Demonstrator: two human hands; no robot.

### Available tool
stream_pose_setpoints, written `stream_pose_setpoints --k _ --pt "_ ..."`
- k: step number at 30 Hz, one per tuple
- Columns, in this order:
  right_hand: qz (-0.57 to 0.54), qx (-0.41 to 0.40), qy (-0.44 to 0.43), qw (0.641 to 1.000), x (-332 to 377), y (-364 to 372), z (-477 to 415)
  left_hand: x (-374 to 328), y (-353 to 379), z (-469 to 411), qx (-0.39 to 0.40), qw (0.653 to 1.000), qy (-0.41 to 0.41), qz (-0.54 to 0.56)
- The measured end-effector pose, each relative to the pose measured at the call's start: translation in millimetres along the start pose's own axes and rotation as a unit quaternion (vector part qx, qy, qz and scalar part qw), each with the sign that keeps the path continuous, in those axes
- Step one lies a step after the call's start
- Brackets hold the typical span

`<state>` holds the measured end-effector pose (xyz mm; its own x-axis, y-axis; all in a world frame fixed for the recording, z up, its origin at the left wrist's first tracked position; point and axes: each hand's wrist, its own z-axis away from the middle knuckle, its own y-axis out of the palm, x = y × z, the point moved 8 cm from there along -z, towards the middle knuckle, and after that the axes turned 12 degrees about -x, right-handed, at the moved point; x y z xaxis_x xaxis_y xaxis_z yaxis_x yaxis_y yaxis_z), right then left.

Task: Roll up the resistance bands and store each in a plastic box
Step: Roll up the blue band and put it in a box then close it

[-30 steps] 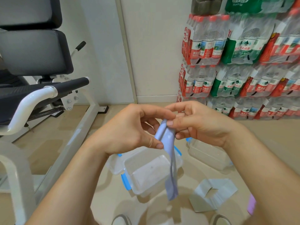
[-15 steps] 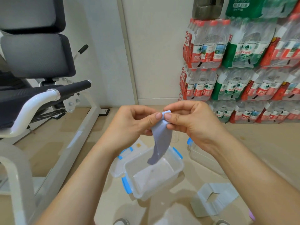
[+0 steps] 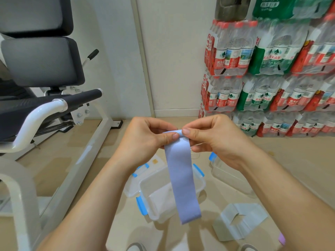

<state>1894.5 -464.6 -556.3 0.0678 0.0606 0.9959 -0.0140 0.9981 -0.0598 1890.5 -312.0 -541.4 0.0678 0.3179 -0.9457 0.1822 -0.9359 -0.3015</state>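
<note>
A light blue resistance band (image 3: 182,178) hangs flat and straight from both my hands. My left hand (image 3: 145,140) pinches its top edge from the left and my right hand (image 3: 213,140) pinches it from the right, with the top edge folded over. Below the band stands an open clear plastic box (image 3: 155,200) with blue clips, its lid (image 3: 137,176) lying beside it on the left. A second clear box (image 3: 226,171) sits on the floor to the right, partly hidden by my right arm. A grey band (image 3: 239,221) lies flat on the floor at lower right.
A white exercise machine frame (image 3: 72,165) with black pads fills the left side. Stacked packs of bottled water (image 3: 268,77) stand against the wall at the right. A small purple thing (image 3: 281,239) peeks out under my right forearm. Shoe tips show at the bottom edge.
The blue band was twisted and narrow between my fingers; now it hangs flat and full width, with its top edge folded between my thumbs. Both hands stayed close together.
</note>
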Motion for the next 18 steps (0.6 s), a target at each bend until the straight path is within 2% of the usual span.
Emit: stream_pose_setpoints --k 7,11,18 --pt "-0.010 -0.026 -0.008 1.000 -3 0 -3 -2 3 2 0.053 0.998 0.026 -0.033" --pt "0.031 -0.029 -0.030 0.999 -3 1 -4 -3 1 1 0.036 0.995 0.057 -0.068" --pt "0.049 -0.032 -0.070 0.996 4 -3 -3 5 -7 -1 0.051 0.998 -0.024 -0.012"
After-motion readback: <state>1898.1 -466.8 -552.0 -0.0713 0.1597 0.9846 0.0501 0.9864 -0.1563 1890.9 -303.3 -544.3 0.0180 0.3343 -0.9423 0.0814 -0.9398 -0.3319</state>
